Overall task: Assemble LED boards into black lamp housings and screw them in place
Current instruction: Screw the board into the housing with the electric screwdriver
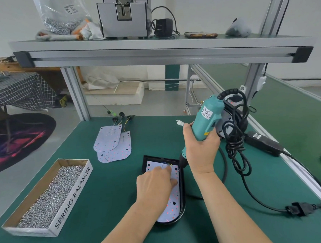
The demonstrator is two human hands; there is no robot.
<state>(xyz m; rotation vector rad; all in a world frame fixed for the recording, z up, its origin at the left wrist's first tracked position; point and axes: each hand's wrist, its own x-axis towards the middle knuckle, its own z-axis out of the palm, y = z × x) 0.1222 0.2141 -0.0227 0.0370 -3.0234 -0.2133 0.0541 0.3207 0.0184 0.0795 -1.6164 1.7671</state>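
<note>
Gripping the teal electric screwdriver (207,117) round its barrel, the right hand (200,147) has its fingers and thumb wrapped tightly about the tool. The tool leans with its cord end up and away from the person. Its black nose comes out below the fist and points down at the far right corner of the black lamp housing (182,190). Whether the bit touches a screw there cannot be told. Just below and to the left of that fist, the left hand (155,184) lies on the white LED board (172,204), which sits inside the housing. Its fingers are stretched out fairly straight and press on the board, curled round nothing. The forefinger reaches toward the small wires at the board's far end, close to the screwdriver's nose. The housing rests on the green table (113,189), directly under both hands. Farther out from the left hand, away from the person, a few loose LED boards (112,144) lie overlapped, their leads trailing off the far ends. Well to the left of that hand stands an open cardboard box of screws (48,197), lettered SPRING BALANCER. To the right of the gripping hand a bundled black cable (234,136) hangs from the tool's top and runs across the mat.
</note>
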